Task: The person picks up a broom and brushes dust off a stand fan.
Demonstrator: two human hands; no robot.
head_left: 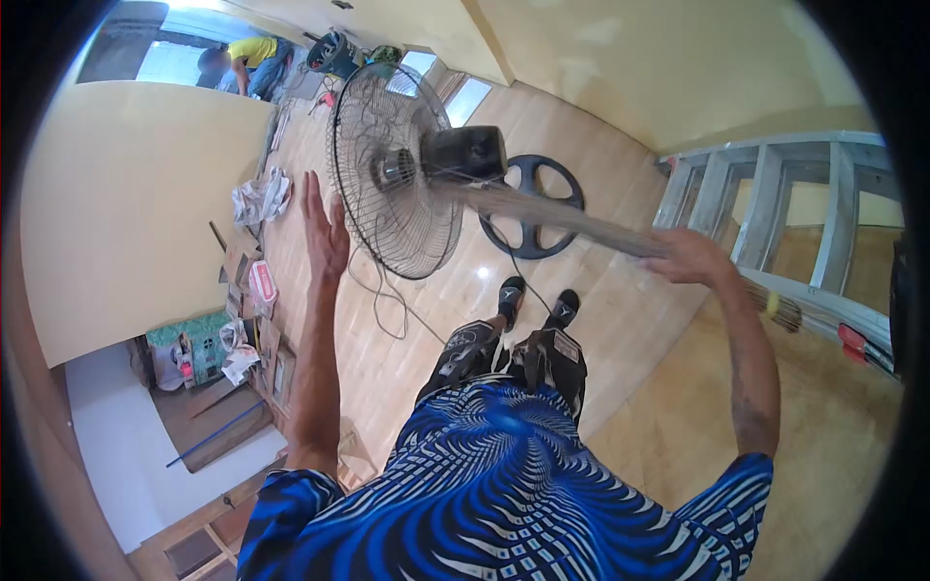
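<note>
My right hand point(683, 258) is closed around a stick broom point(557, 211), a bundle of thin brown sticks. A yellow band and the bundle's thick end stick out behind the hand on the right. The broom's far tips are blurred and overlap the back of a black electric fan point(397, 169) just under its motor housing; whether they touch it I cannot tell. My left hand point(326, 228) is raised beside the left edge of the fan's wire cage, fingers outstretched and holding nothing. Below the motor, the fan's round black base point(533, 206) stands on the floor.
An aluminium ladder point(756, 208) leans along the right wall. A cord point(387, 305) loops on the wooden floor point(605, 160). Crumpled sacks point(262, 197), a pink-and-white pack point(263, 283) and wood pieces line the left. A person in a yellow shirt point(254, 53) bends down near a dark bucket point(332, 55).
</note>
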